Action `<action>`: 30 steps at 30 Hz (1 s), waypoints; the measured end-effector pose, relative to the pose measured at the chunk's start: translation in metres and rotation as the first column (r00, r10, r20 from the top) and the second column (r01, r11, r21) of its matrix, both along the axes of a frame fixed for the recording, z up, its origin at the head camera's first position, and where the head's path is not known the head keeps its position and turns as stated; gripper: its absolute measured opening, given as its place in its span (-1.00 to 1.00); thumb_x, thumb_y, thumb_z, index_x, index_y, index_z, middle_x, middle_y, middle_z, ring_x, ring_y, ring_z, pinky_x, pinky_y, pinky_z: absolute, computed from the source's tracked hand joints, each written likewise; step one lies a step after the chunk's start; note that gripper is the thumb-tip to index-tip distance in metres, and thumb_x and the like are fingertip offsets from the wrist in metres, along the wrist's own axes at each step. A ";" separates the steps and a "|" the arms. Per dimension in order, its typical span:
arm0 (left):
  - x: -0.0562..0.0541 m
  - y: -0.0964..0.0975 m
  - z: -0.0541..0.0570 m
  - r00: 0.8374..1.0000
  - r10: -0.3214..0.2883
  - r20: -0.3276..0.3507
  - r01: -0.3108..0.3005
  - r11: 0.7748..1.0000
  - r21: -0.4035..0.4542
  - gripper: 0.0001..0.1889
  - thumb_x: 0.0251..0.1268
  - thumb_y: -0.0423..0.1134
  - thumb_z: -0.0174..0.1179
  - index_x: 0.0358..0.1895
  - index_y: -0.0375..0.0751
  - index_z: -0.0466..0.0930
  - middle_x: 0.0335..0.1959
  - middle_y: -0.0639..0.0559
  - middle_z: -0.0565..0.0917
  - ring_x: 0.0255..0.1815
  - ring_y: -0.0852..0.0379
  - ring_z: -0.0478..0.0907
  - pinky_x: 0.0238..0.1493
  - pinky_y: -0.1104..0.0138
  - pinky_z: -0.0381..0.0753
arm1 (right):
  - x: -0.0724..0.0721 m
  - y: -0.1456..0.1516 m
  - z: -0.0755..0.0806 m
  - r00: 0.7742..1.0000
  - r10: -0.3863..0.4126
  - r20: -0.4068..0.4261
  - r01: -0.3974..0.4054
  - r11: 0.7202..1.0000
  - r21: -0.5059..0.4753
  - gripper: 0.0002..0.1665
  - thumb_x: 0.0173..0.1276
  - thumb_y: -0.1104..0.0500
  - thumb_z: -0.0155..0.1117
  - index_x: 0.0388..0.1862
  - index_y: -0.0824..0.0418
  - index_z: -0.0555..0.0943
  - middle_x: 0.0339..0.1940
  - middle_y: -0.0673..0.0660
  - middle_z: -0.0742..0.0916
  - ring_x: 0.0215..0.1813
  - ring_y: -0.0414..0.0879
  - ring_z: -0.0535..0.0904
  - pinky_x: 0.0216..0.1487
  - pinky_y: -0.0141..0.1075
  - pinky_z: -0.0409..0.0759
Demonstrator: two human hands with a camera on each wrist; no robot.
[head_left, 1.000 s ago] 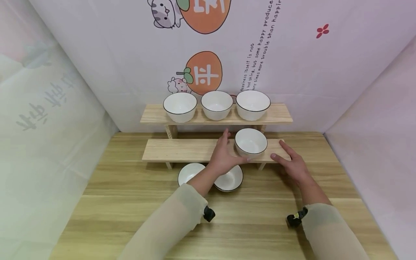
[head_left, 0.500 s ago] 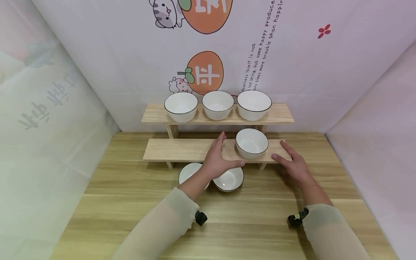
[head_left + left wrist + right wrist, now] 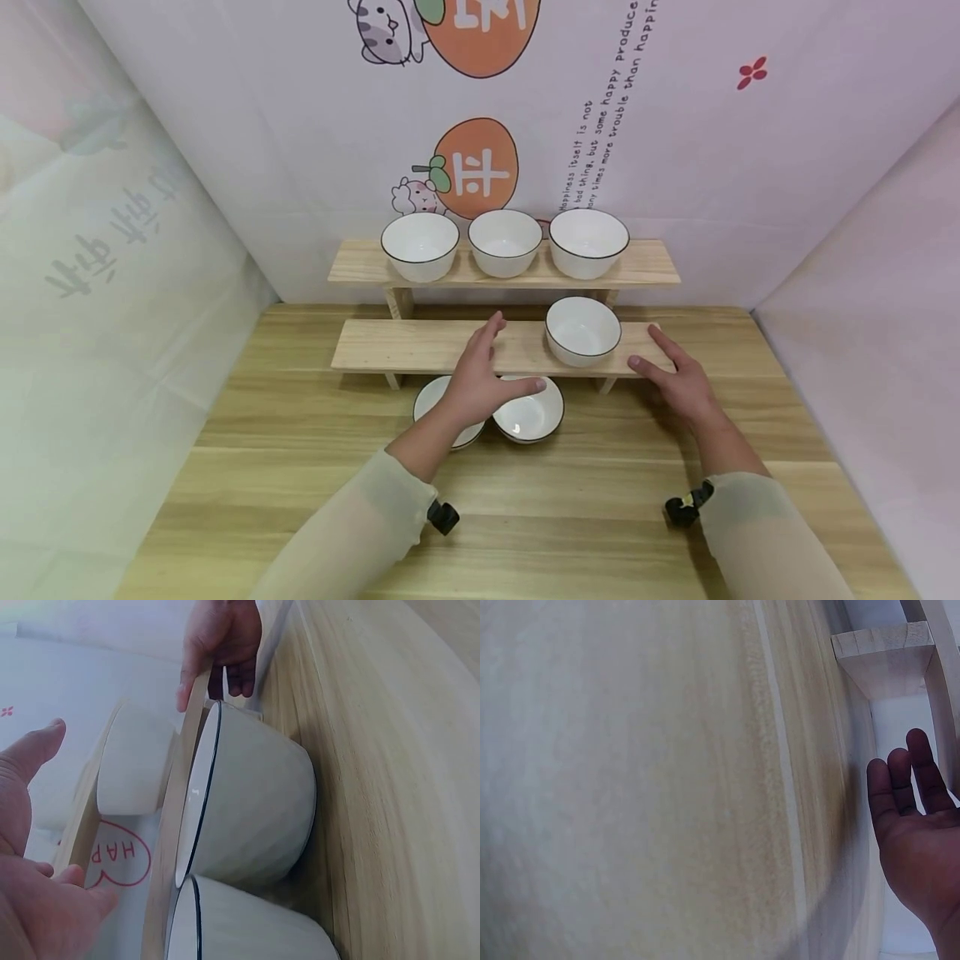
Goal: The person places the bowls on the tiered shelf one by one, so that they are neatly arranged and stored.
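A white bowl (image 3: 583, 333) with a dark rim sits upright near the right end of the lower wooden shelf (image 3: 408, 344). My left hand (image 3: 476, 385) is apart from it, fingers and thumb spread, holding nothing. Beneath that hand two more white bowls, a right one (image 3: 528, 417) and a left one (image 3: 432, 400), stand on the table, partly hidden by the hand and shelf. My right hand (image 3: 684, 387) holds the right end of the lower shelf. In the left wrist view its fingers (image 3: 229, 679) show on both sides of the board.
Three matching bowls stand in a row on the upper shelf: a left one (image 3: 420, 248), a middle one (image 3: 506, 244) and a right one (image 3: 588, 244). A printed white cloth (image 3: 675, 150) hangs behind. The wooden table (image 3: 555, 517) extends in front of the shelves.
My left hand has come away from the bowl on the lower shelf, moving left and toward me. That bowl stays in place. My right hand has kept its position at the shelf's end.
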State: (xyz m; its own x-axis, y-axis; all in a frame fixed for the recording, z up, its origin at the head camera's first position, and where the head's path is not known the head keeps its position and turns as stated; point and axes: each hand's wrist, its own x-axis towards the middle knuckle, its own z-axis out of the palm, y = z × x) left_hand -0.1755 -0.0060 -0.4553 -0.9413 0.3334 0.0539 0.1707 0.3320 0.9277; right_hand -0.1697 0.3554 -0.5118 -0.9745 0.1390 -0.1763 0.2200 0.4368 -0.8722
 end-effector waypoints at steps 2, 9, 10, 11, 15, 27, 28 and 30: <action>0.002 -0.004 0.000 1.000 -0.002 -0.013 0.002 1.000 0.000 0.27 -0.03 0.21 0.62 0.70 0.23 -0.08 0.60 0.25 0.19 0.56 -0.18 0.25 0.48 0.06 0.34 | 0.000 0.000 0.000 1.000 -0.003 -0.003 0.003 1.000 0.002 0.15 0.35 -0.37 0.39 0.73 -0.27 -0.02 0.71 0.32 0.05 0.67 0.36 -0.06 0.56 0.29 0.01; 0.009 -0.017 0.000 0.999 0.016 -0.045 -0.017 1.000 -0.016 0.21 0.00 0.26 0.58 0.69 0.21 -0.01 0.60 0.24 0.21 0.58 -0.15 0.22 0.50 0.04 0.29 | -0.001 0.002 -0.001 1.000 0.011 0.005 -0.011 1.000 0.023 0.13 0.36 -0.38 0.36 0.72 -0.32 -0.04 0.71 0.31 0.04 0.67 0.37 -0.07 0.56 0.30 0.01; 0.010 -0.019 0.000 0.999 0.017 -0.045 -0.017 1.000 -0.015 0.21 0.01 0.25 0.58 0.69 0.19 0.00 0.60 0.22 0.20 0.59 -0.15 0.22 0.50 0.03 0.29 | -0.001 0.002 -0.001 1.000 0.012 0.005 -0.012 1.000 0.025 0.13 0.36 -0.38 0.36 0.72 -0.33 -0.04 0.71 0.31 0.04 0.67 0.37 -0.07 0.56 0.30 0.01; 0.011 -0.020 -0.001 0.999 0.020 -0.046 -0.021 1.000 -0.021 0.21 0.01 0.26 0.58 0.69 0.18 0.01 0.60 0.22 0.20 0.59 -0.13 0.21 0.50 0.02 0.28 | -0.001 0.002 -0.002 1.000 0.011 0.006 -0.011 1.000 0.024 0.12 0.36 -0.38 0.36 0.72 -0.33 -0.04 0.71 0.31 0.04 0.67 0.37 -0.07 0.56 0.30 0.01; 0.014 -0.027 -0.002 0.998 0.040 -0.057 -0.043 0.998 -0.051 0.19 0.01 0.27 0.57 0.68 0.15 0.05 0.60 0.22 0.20 0.58 -0.08 0.22 0.48 -0.05 0.30 | -0.001 0.002 -0.001 1.000 0.008 0.010 -0.008 1.000 0.015 0.12 0.35 -0.38 0.37 0.72 -0.35 -0.04 0.72 0.28 0.02 0.67 0.36 -0.09 0.56 0.31 -0.01; 0.022 -0.052 -0.006 0.994 0.077 -0.073 -0.083 0.994 -0.078 0.17 0.01 0.16 0.61 0.68 0.11 0.08 0.56 0.19 0.28 0.48 -0.09 0.35 0.39 -0.10 0.40 | -0.001 0.000 -0.001 1.000 0.003 0.011 -0.003 1.000 0.017 0.12 0.36 -0.38 0.37 0.72 -0.34 -0.03 0.71 0.31 0.03 0.67 0.37 -0.08 0.56 0.31 -0.02; 0.023 -0.054 -0.006 0.994 0.078 -0.073 -0.084 0.994 -0.077 0.17 0.00 0.16 0.62 0.67 0.13 0.08 0.56 0.21 0.28 0.47 -0.08 0.36 0.39 -0.10 0.41 | -0.001 0.001 -0.001 1.000 0.002 0.012 -0.003 1.000 0.017 0.12 0.36 -0.38 0.37 0.71 -0.34 -0.03 0.71 0.31 0.03 0.67 0.37 -0.08 0.56 0.31 -0.02; 0.024 -0.057 -0.007 0.994 0.081 -0.074 -0.087 0.993 -0.081 0.17 -0.01 0.17 0.62 0.67 0.13 0.10 0.55 0.21 0.29 0.47 -0.06 0.35 0.39 -0.10 0.41 | -0.001 0.001 -0.001 1.000 0.003 0.012 -0.003 1.000 0.014 0.12 0.36 -0.37 0.37 0.71 -0.34 -0.03 0.72 0.31 0.03 0.67 0.37 -0.08 0.56 0.31 -0.02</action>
